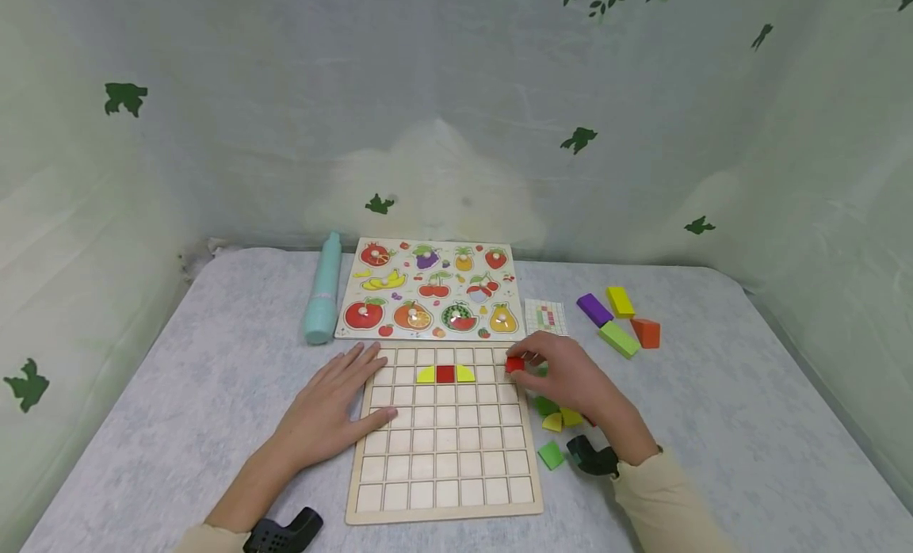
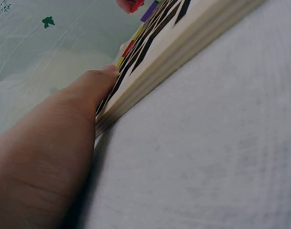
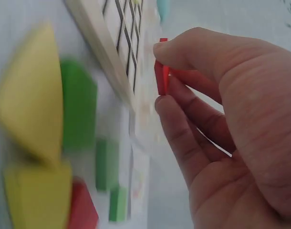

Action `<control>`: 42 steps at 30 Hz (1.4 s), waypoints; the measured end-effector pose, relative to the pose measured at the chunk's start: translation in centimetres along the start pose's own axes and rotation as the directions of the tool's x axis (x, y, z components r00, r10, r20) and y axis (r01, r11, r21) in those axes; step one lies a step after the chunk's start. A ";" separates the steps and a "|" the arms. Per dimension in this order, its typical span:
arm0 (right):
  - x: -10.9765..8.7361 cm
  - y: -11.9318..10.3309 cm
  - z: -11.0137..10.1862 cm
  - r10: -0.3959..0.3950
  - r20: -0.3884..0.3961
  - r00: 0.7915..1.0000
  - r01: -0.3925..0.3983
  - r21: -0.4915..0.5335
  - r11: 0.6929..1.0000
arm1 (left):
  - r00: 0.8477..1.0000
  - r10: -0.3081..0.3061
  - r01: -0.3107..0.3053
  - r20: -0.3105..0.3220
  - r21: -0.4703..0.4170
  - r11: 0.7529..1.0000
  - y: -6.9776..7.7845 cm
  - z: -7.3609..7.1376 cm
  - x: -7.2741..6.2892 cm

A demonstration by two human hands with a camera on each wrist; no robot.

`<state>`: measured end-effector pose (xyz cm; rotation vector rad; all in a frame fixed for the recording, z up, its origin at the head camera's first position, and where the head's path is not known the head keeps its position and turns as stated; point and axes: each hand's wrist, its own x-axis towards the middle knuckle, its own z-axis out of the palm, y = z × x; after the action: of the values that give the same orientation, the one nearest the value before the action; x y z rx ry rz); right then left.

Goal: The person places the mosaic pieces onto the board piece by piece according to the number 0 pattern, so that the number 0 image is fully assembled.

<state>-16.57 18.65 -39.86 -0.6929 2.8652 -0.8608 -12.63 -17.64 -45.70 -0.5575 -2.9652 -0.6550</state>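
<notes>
A wooden grid board [image 1: 444, 516] lies flat on the table. In its second row a red square tile [image 1: 445, 374] sits between two yellow rounded tiles, the left one [image 1: 426, 375] and the right one [image 1: 465, 374]. My left hand [image 1: 324, 410] rests with spread fingers on the board's left edge; in the left wrist view its thumb [image 2: 90, 88] touches the rim. Over the board's upper right edge, my right hand [image 1: 563, 371] pinches a red tile [image 3: 161, 71] between thumb and fingers, held above the surface. Part of that tile is hidden by the fingertips.
Right of the board lie loose green and yellow tiles [image 1: 552, 422], partly under the right hand. Behind stand a fruit puzzle board [image 1: 428, 299], a teal bottle [image 1: 324, 291] and a small pattern card [image 1: 545, 315]. Several coloured blocks [image 1: 618, 339] lie at the far right.
</notes>
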 end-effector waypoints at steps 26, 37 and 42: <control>0.8 -3.6 4.1 -0.126 0.077 0.989 0.127 -0.010 0.992 | 1.000 0.000 0.000 0.004 0.001 1.000 0.1 -0.4 -0.1; 0.8 -3.5 4.0 -0.139 0.103 0.985 0.137 0.021 0.990 | 1.000 -0.003 0.003 -0.002 -0.001 1.000 -0.1 -0.2 -0.1; 0.4 -3.1 3.1 -0.126 0.097 0.987 0.117 0.091 0.989 | 1.000 -0.011 0.011 0.010 -0.009 1.000 0.1 -0.1 0.1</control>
<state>-15.11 14.62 -40.82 -0.8822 2.7022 -0.9276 -12.65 -17.60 -45.53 -0.5470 -2.9787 -0.6687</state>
